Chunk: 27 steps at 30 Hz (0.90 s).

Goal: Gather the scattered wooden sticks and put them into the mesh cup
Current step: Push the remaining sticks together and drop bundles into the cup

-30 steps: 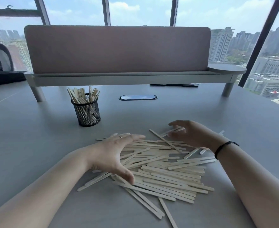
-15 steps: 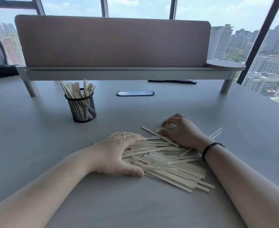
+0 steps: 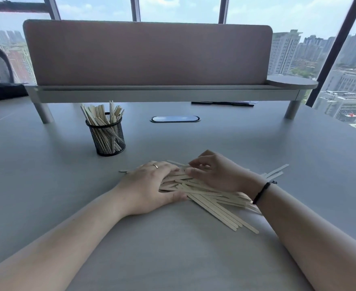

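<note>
Sticks (image 3: 212,203) heaped on table (image 3: 46,185), left hand (image 3: 149,185) flat, right hand (image 3: 219,175) curled over them, mesh cup (image 3: 107,137) behind.

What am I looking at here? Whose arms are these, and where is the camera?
There is no machine here: a person wears a camera on the head, so you look down along their own two bare arms. On the grey table lies a pile of sticks. The left hand and the right hand press in on the pile from either side; the right fingers are curled over the sticks. Behind, to the left, stands a black mesh cup already holding sticks upright. Nothing is lifted yet.
</note>
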Motion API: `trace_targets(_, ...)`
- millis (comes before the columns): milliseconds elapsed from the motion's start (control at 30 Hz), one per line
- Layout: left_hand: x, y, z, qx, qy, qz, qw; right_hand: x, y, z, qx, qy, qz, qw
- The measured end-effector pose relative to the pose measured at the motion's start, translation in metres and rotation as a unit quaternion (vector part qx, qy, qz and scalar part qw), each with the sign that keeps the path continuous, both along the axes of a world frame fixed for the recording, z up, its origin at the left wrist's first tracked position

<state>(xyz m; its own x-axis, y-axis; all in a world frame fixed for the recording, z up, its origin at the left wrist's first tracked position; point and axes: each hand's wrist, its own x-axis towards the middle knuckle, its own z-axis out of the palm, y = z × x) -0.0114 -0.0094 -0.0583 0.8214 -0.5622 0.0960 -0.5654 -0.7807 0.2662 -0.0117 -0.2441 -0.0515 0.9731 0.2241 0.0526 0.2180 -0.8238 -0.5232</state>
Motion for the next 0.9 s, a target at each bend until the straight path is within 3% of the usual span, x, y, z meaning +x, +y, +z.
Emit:
trace_targets(233, 0.005, 0.005, 0.001, -0.001, 0.003, 0.023, 1.000, -0.004, -0.003, 0.005, -0.027, -0.024, 0.011, 0.999)
trace_targets(367, 0.008, 0.014, 0.004, 0.015, 0.009, 0.031, 0.999, 0.000, -0.042, 0.013, -0.090, -0.047, -0.086, 0.991)
trace_targets(467, 0.010, 0.021, 0.006, 0.025, 0.002, 0.033, 0.999, 0.002, -0.073, 0.010, -0.135, -0.003, -0.199, 0.971)
trace_targets(600, 0.010, 0.021, 0.007, 0.035, 0.002, 0.020, 0.999, 0.000, -0.079, -0.001, -0.099, 0.070, -0.242, 0.963)
trace_targets(900, 0.019, 0.009, -0.001, 0.051, 0.045, -0.020, 0.997, 0.001, 0.000, 0.013, 0.036, 0.058, -0.167, 0.984)
